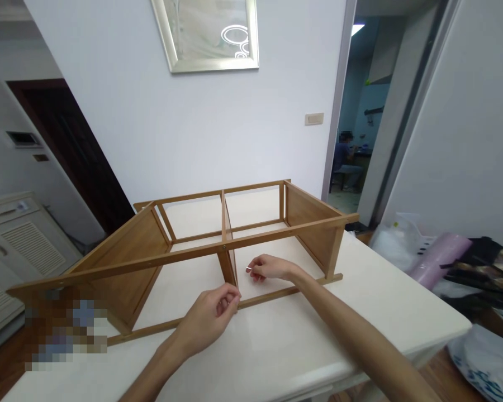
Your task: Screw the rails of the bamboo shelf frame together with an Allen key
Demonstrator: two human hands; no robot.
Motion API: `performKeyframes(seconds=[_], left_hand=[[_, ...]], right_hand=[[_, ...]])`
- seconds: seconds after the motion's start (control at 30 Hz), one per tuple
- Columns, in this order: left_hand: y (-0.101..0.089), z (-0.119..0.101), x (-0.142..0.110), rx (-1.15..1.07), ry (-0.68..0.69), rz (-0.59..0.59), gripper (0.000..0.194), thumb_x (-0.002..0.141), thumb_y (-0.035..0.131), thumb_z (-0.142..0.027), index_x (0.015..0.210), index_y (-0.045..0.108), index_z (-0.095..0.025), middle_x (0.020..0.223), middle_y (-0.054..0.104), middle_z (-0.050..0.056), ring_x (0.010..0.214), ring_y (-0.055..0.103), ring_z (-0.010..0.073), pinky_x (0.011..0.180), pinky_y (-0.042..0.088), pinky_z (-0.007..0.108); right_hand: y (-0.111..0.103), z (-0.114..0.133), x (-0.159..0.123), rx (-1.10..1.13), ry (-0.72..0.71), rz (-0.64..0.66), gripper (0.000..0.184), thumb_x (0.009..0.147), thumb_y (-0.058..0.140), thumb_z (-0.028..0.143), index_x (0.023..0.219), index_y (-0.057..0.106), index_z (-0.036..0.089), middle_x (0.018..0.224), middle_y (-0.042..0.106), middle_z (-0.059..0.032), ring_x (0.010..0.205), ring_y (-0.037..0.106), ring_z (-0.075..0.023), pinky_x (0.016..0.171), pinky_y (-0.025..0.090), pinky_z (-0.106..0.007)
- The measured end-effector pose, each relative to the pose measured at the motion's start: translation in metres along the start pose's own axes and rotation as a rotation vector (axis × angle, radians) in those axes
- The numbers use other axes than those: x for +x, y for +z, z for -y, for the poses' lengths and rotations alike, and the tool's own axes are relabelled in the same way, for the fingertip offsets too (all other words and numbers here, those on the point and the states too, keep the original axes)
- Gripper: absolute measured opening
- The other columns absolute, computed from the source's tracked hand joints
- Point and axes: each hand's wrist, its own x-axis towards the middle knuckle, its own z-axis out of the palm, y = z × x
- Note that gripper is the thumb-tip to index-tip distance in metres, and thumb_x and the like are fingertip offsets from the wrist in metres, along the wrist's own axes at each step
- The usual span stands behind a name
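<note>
rack (224, 246): smooth wd., semi-gloss; tabletop (272, 343): smooth, slt. gloss; wall (251, 123): matt.

Soft light; framed picture (209, 30) reflects glare; edges stretched, perhaps blurred.

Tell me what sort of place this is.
Likely a room in a home: a picture and a switch are on the wall, and a cabinet stands at the left.

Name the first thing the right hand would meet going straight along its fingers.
Pointing leftward, the right hand would probably meet the wooden middle divider first, though depth is hard to judge from this single view.
</note>
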Motion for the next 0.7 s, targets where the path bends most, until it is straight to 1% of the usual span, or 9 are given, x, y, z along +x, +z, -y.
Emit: performKeyframes(seconds=[0.07,0.13,0.23,0.33,0.4,0.5,0.53,0.6,0.7], left_hand=[[0.011,0.0,0.004,0.092,0.142,0.024,0.016,0.102,0.047,-0.026,0.097,0.062,-0.023,0.069,0.069,-0.004,0.058,0.062,0.0108,0.054,0.046,0.019],[0.029,-0.002,0.01,0.258,0.396,-0.031,0.012,0.099,0.05,-0.019,0.097,0.061,-0.022,0.064,0.066,-0.006,0.051,0.06,0.0103,0.051,0.044,0.02],[0.058,-0.005,0.023,0.299,0.547,-0.063,0.01,0.094,0.055,-0.018,0.096,0.062,-0.023,0.064,0.067,-0.005,0.055,0.064,0.013,0.054,0.046,0.023],[0.074,-0.004,0.034,0.309,0.638,-0.162,0.01,0.094,0.053,-0.016,0.095,0.061,-0.022,0.068,0.068,-0.003,0.061,0.068,0.0157,0.057,0.048,0.025],[0.072,-0.001,0.035,0.309,0.633,-0.263,0.012,0.094,0.054,-0.012,0.101,0.06,-0.021,0.069,0.069,-0.001,0.059,0.068,0.0156,0.056,0.047,0.025],[0.059,0.006,0.026,0.267,0.525,-0.389,0.018,0.097,0.055,-0.011,0.113,0.056,-0.019,0.064,0.066,-0.006,0.044,0.058,0.0099,0.049,0.045,0.022],[0.056,0.008,0.022,0.232,0.465,-0.403,0.019,0.098,0.056,-0.014,0.115,0.055,-0.02,0.061,0.064,-0.008,0.04,0.054,0.0083,0.046,0.044,0.02],[0.052,0.01,0.015,0.161,0.349,-0.395,0.025,0.099,0.056,-0.02,0.124,0.051,-0.021,0.061,0.065,-0.009,0.038,0.053,0.0068,0.045,0.046,0.017],[0.055,0.011,0.008,0.048,0.19,-0.325,0.039,0.102,0.054,-0.027,0.138,0.042,-0.022,0.079,0.076,-0.005,0.044,0.061,0.0068,0.049,0.052,0.017]], right_hand=[[0.004,-0.012,0.009,0.092,-0.009,-0.007,0.013,0.094,0.052,0.017,0.086,0.063,0.014,0.074,0.069,-0.0039,0.066,0.064,-0.0118,0.064,0.052,-0.023],[0.011,-0.025,0.014,0.17,-0.027,-0.027,0.012,0.095,0.052,0.017,0.088,0.061,0.014,0.077,0.07,-0.0047,0.069,0.066,-0.0118,0.064,0.052,-0.023],[0.014,-0.039,0.014,0.264,-0.055,-0.041,0.008,0.094,0.06,0.022,0.091,0.06,0.015,0.082,0.072,-0.0059,0.075,0.069,-0.0132,0.068,0.055,-0.025],[0.007,-0.042,0.006,0.327,-0.074,-0.032,0.021,0.089,0.071,0.033,0.093,0.06,0.016,0.086,0.074,-0.007,0.08,0.072,-0.0165,0.074,0.058,-0.03],[0.0,-0.036,-0.004,0.356,-0.086,-0.007,0.034,0.084,0.076,0.043,0.097,0.061,0.016,0.087,0.075,-0.0077,0.086,0.073,-0.0189,0.078,0.059,-0.034],[-0.01,-0.019,-0.023,0.396,-0.112,0.073,0.048,0.081,0.077,0.056,0.103,0.064,0.016,0.095,0.075,-0.0089,0.093,0.072,-0.0197,0.084,0.059,-0.035],[-0.012,-0.013,-0.029,0.414,-0.126,0.122,0.05,0.081,0.076,0.058,0.105,0.064,0.016,0.099,0.075,-0.0096,0.092,0.072,-0.0185,0.084,0.058,-0.034],[-0.013,0.0,-0.041,0.386,-0.125,0.206,0.047,0.084,0.072,0.058,0.105,0.064,0.016,0.1,0.074,-0.0078,0.081,0.071,-0.0142,0.072,0.056,-0.027],[-0.011,0.013,-0.055,0.286,-0.115,0.279,0.038,0.089,0.069,0.051,0.105,0.065,0.017,0.09,0.073,-0.0035,0.069,0.065,-0.01,0.057,0.046,-0.02]])
